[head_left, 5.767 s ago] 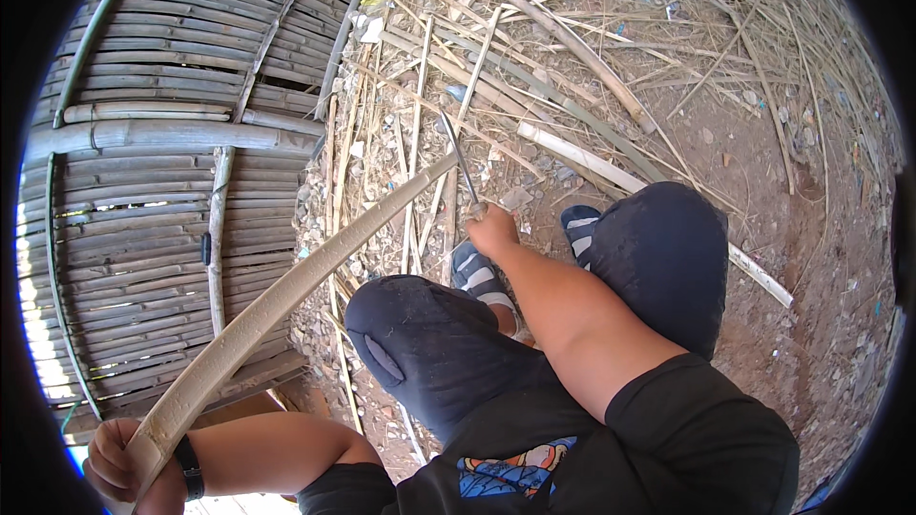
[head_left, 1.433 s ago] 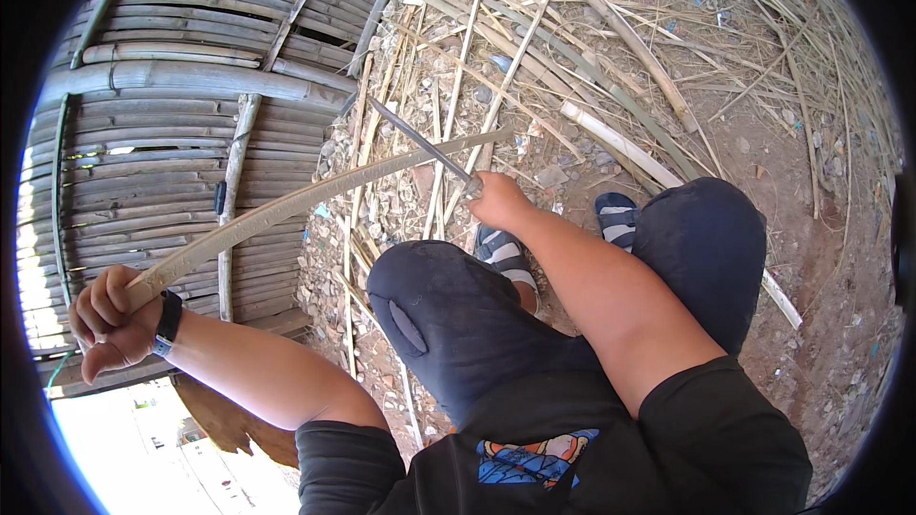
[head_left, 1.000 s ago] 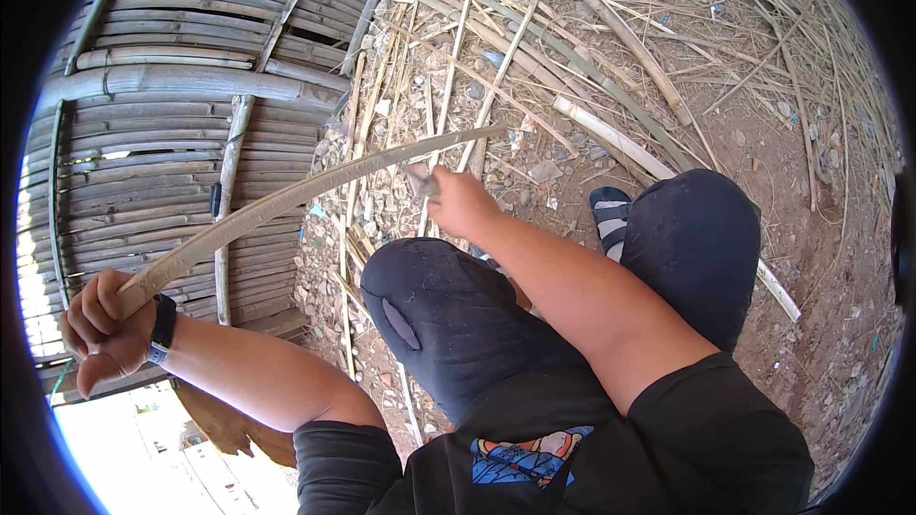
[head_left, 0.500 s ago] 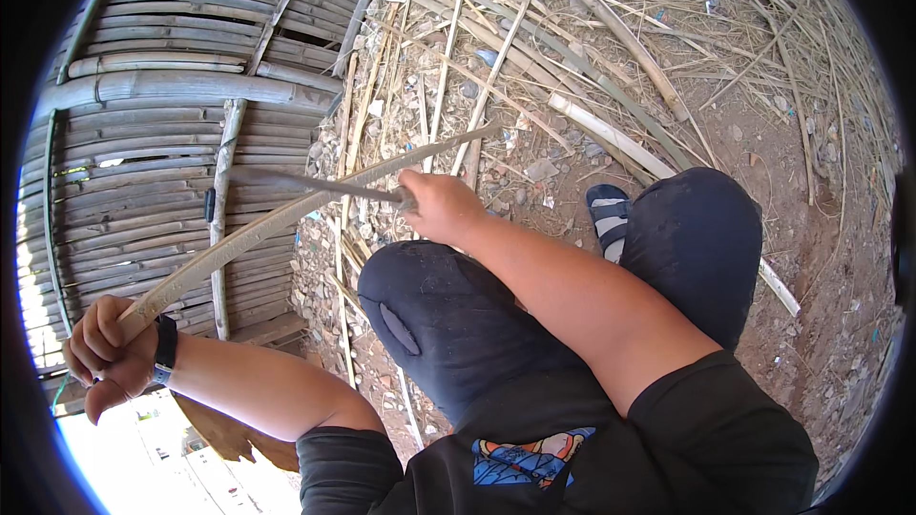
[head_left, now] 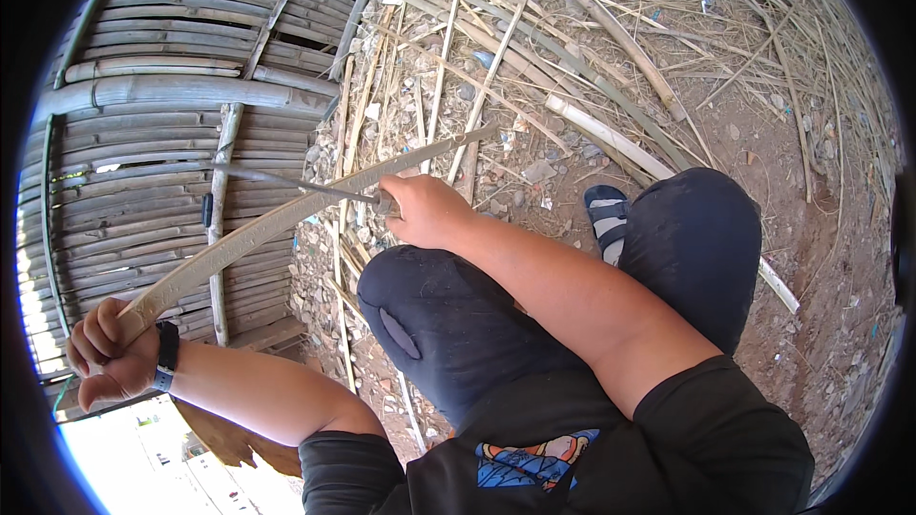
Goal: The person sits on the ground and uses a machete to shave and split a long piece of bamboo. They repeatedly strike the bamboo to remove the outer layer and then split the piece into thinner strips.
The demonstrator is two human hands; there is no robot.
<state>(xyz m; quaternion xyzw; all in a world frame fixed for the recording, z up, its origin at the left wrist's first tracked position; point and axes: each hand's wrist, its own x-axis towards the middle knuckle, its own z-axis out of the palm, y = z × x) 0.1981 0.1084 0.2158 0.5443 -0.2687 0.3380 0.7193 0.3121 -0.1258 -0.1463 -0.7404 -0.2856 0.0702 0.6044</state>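
On head cam I log L hand [head_left: 114, 353], near left, fingers clenched round the near end of the bamboo strip [head_left: 239, 240], which slants thence to mid-scene, its far end above the littered grnd [head_left: 811, 324]. R hand [head_left: 425, 210], approx. centre, grips the handle of a knife [head_left: 277, 177], blade pointing left and crossing the strip; contact I can't confirm. Also noted: bamboo wall [head_left: 143, 238] at left, loose slats [head_left: 493, 73] on far grnd.

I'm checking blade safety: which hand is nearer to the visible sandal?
Right. The right hand, gripping the knife, is left of the sandal in the picture; the left hand is much farther left, gripping one end of the bamboo strip.
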